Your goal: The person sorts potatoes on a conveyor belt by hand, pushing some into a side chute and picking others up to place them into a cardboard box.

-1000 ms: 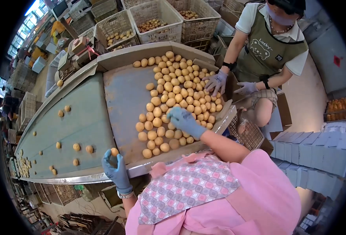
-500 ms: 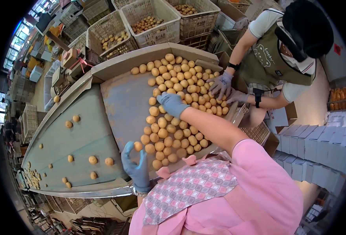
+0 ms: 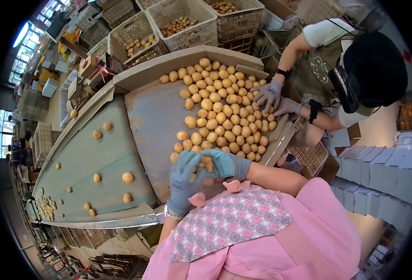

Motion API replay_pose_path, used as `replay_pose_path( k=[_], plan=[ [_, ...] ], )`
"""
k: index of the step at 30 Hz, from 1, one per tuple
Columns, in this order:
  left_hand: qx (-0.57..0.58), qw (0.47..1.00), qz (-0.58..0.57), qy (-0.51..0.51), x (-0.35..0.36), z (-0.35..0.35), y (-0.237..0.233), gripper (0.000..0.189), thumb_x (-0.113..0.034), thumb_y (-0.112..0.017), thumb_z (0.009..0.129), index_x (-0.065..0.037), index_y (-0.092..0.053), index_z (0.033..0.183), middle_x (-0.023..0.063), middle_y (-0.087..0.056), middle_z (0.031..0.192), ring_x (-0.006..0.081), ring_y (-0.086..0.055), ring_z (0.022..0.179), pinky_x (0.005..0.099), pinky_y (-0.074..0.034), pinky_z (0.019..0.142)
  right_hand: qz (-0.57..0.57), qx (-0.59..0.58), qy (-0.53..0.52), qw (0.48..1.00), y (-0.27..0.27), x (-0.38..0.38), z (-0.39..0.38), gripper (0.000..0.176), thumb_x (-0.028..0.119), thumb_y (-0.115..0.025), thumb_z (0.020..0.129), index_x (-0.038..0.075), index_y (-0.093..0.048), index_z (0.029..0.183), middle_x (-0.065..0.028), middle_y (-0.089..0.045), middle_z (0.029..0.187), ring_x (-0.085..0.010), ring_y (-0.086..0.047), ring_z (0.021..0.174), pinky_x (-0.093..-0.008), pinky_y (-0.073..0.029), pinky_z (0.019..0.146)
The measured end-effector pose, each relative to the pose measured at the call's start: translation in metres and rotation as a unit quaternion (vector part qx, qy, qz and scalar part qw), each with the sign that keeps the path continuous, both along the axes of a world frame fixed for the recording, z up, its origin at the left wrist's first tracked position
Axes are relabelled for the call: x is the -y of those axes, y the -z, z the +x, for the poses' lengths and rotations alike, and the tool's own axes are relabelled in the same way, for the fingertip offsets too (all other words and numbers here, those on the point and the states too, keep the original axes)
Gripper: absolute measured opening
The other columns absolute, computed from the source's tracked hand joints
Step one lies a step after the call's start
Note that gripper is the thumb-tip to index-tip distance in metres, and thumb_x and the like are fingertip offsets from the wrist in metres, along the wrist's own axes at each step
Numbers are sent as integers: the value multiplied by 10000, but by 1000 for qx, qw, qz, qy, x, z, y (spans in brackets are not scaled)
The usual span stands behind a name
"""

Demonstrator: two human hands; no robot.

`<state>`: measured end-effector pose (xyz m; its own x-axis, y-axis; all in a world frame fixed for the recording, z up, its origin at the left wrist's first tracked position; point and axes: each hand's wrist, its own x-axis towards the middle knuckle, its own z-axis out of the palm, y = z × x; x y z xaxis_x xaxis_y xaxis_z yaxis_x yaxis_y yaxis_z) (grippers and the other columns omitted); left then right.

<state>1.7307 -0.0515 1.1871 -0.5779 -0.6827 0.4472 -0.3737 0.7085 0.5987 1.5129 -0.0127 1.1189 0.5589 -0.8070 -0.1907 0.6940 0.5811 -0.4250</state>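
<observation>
Round yellow-brown potatoes (image 3: 216, 107) cover the right part of the sorting table. My left hand (image 3: 185, 179), in a blue-grey glove, is at the table's near edge with its fingers curled and blurred; its grip cannot be made out. Beside it my right hand (image 3: 227, 164), gloved alike, curves its fingers and thumb around a potato (image 3: 207, 163). The hands are close together, and whether they touch is unclear. Another potato (image 3: 174, 157) lies by my left fingertips.
A green belt (image 3: 103, 158) with scattered potatoes is on the left. Plastic crates (image 3: 185, 42) stand beyond the table's raised rim (image 3: 164, 64). At the right a co-worker's gloved hands (image 3: 269, 95) touch the potatoes. White boxes (image 3: 378, 172) stand at the far right.
My right hand has come back from the middle of the potatoes to beside my left hand. My left hand has moved right and its fingers have curled. The co-worker's head has lowered.
</observation>
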Motion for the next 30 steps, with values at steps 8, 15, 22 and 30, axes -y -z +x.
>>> replay_pose_path(
  k=[8, 15, 22, 30],
  plan=[
    [-131, 924, 58, -355, 34, 104, 14, 381, -84, -689, 1015, 33, -678, 1377, 210, -690, 1378, 354, -656, 1271, 458, -514, 1099, 49, -212, -29, 976, 0, -2, -33, 378, 107, -698, 1037, 10, -595, 1387, -91, -713, 1242, -206, -699, 1230, -321, -586, 1021],
    [-172, 928, 104, -313, 31, 88, 12, 353, -63, -659, 1045, 21, -690, 1387, 181, -699, 1388, 310, -667, 1266, 426, -517, 1104, -73, -208, 339, 915, -103, 197, -91, 658, 445, -520, 1162, 1, -352, 1618, -222, -634, 1463, -327, -668, 1306, -426, -583, 1097],
    [-181, 916, 127, -335, 34, 90, -1, 349, -63, -635, 1061, 31, -687, 1393, 160, -712, 1401, 270, -665, 1287, 408, -520, 1117, -464, -746, 85, 469, -17, 71, -29, 628, 339, -634, 1071, 91, -483, 1627, -191, -446, 1675, -394, -476, 1499, -542, -384, 1239],
    [-222, 907, 166, -316, 39, 87, 7, 366, -69, -613, 1069, 47, -671, 1411, 161, -703, 1419, 252, -662, 1290, 389, -519, 1121, -549, -731, 73, 398, 13, 6, -5, 626, 354, -695, 1001, 198, -548, 1590, -129, -431, 1698, -366, -395, 1570, -596, -347, 1250]
  ],
)
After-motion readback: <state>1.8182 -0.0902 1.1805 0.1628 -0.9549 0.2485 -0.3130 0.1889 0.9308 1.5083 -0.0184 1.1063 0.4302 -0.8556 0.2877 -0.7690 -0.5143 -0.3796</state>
